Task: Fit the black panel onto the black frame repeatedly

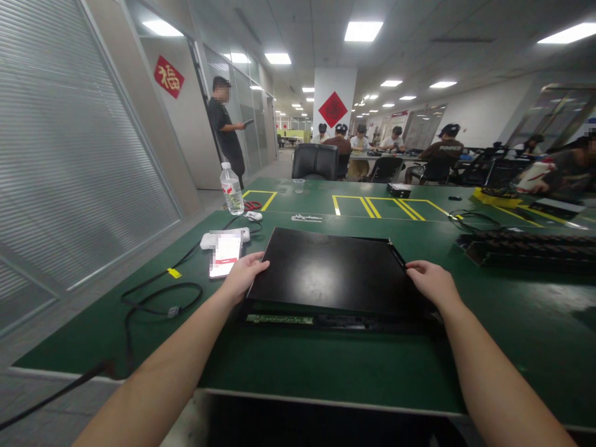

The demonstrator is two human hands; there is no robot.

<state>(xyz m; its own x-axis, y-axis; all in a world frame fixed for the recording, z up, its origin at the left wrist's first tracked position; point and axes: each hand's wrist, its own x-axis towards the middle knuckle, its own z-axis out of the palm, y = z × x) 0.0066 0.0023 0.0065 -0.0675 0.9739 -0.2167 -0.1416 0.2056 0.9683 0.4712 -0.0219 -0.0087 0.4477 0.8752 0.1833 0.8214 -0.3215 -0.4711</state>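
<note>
A flat black panel (pixel 326 270) lies on the green table (pixel 326 366), covering a black chassis whose near edge shows a green circuit board strip (pixel 279 319). My left hand (pixel 242 276) grips the panel's left edge, fingers curled over it. On the opposite edge, my right hand (pixel 433 282) holds the panel with its fingers wrapped round the rim. Both forearms reach in from the near side of the table.
A phone (pixel 225 254) and a white device (pixel 223 236) lie left of the panel, with a black cable (pixel 153 298) looping nearby. A water bottle (pixel 231 188), a clear cup (pixel 298 185) and a black rack (pixel 526 246) stand further off. People sit at far tables.
</note>
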